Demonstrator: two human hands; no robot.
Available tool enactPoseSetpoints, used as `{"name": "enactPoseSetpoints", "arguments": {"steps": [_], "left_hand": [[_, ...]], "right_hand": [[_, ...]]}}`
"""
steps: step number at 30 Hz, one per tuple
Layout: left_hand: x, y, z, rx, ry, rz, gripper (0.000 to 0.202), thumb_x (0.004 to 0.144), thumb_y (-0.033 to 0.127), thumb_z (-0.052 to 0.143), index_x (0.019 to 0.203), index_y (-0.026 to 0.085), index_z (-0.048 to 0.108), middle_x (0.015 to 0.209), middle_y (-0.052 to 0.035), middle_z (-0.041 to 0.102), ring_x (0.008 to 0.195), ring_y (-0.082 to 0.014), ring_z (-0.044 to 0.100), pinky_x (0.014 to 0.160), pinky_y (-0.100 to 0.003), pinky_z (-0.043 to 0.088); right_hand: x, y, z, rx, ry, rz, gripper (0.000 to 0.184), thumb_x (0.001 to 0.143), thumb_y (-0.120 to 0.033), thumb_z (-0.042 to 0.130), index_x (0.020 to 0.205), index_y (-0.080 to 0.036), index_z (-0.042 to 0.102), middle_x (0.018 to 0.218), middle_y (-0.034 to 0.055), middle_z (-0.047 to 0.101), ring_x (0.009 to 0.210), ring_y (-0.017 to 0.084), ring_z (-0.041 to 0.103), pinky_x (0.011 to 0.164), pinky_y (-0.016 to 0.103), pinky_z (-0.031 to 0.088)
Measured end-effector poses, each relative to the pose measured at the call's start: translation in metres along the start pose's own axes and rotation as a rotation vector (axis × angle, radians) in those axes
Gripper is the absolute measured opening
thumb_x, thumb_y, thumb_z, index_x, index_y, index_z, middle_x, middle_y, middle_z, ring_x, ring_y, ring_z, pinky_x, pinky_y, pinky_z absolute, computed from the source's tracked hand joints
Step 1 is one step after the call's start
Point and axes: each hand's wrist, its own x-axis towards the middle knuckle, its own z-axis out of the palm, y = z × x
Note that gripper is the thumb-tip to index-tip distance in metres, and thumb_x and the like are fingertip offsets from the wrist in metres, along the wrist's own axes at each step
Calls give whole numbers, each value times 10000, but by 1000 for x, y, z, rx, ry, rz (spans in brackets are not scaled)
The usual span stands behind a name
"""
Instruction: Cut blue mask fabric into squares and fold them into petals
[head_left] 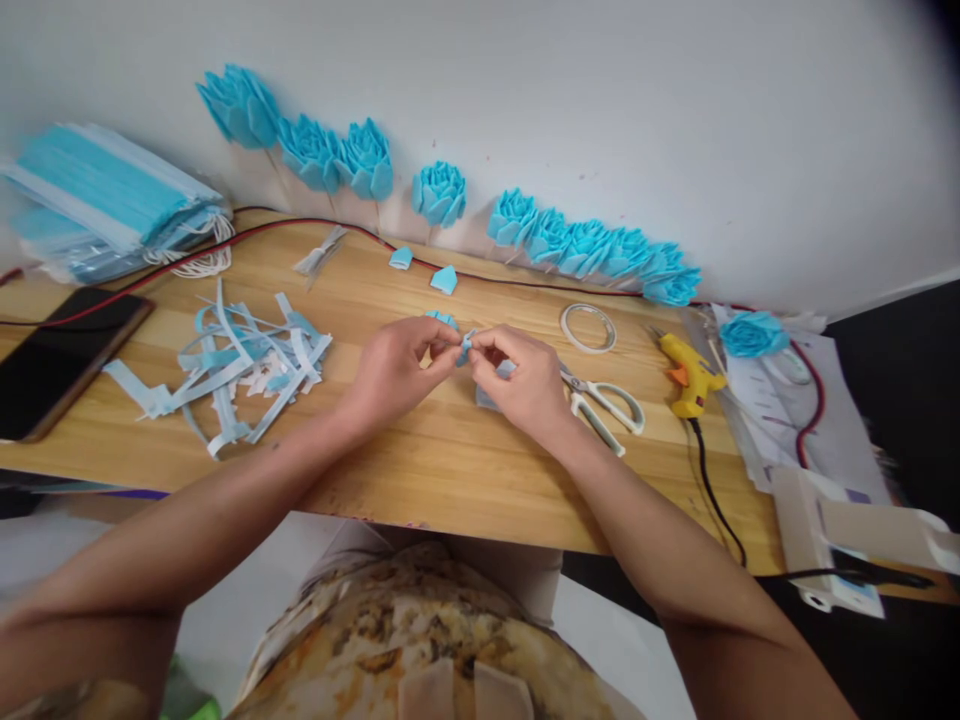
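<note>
Both my hands meet over the middle of the wooden table (420, 470). My left hand (394, 370) and my right hand (525, 380) pinch a small folded blue fabric piece (466, 346) between thumb and fingers. A pale blue cut square (489, 395) lies under my right hand. Two small folded blue pieces (400, 258) (444, 280) lie just beyond my hands.
White-handled scissors (604, 405), a tape roll (589, 327) and a yellow glue gun (690, 372) lie to the right. Blue fabric roses (439, 192) lean along the wall. Cut mask strips (240, 365), a mask stack (112, 200) and a phone (60, 360) sit left.
</note>
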Motion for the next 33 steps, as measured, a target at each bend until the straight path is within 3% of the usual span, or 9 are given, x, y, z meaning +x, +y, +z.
{"name": "enactPoseSetpoints", "arguments": {"steps": [13,17,19,21,26,33], "left_hand": [[0,5,-3,-117,-47,-88,120,808,210,559,784,178,672,655,7,638,604,-124,532,578,-248,398],[3,2,-5,-346,-14,-188,137,831,274,582,890,175,654,823,-36,693,750,-157,620,684,-273,472],[6,-1,-6,-410,58,-229,202,840,321,602,974,175,641,865,-39,677,775,-156,612,697,-274,476],[8,-3,-8,-427,55,-254,261,850,368,611,1022,174,640,854,-30,656,757,-148,587,677,-267,462],[9,-7,-7,-474,-145,-280,253,827,420,645,785,171,656,722,-3,616,676,-129,535,629,-260,418],[5,-8,-3,-404,-142,-226,225,778,365,667,670,184,590,634,12,584,606,-122,508,570,-255,383]], "right_hand": [[1,-2,-2,47,-47,48,113,799,-134,558,771,-211,635,722,-1,652,664,127,556,648,266,436],[3,0,-3,266,-48,194,64,805,-202,582,777,-193,639,692,-11,613,616,108,524,602,255,416],[4,2,-4,402,-66,288,96,812,-268,593,775,-189,634,666,-19,589,595,103,512,578,251,403],[6,4,-4,489,-81,348,135,807,-317,606,767,-190,627,651,-23,579,593,103,515,576,252,402],[6,6,-3,541,-113,376,150,784,-340,635,763,-192,630,653,-27,587,597,100,507,586,254,399],[5,6,-3,566,-204,399,196,794,-387,654,809,-193,632,655,-35,569,587,93,476,555,239,367]]}}
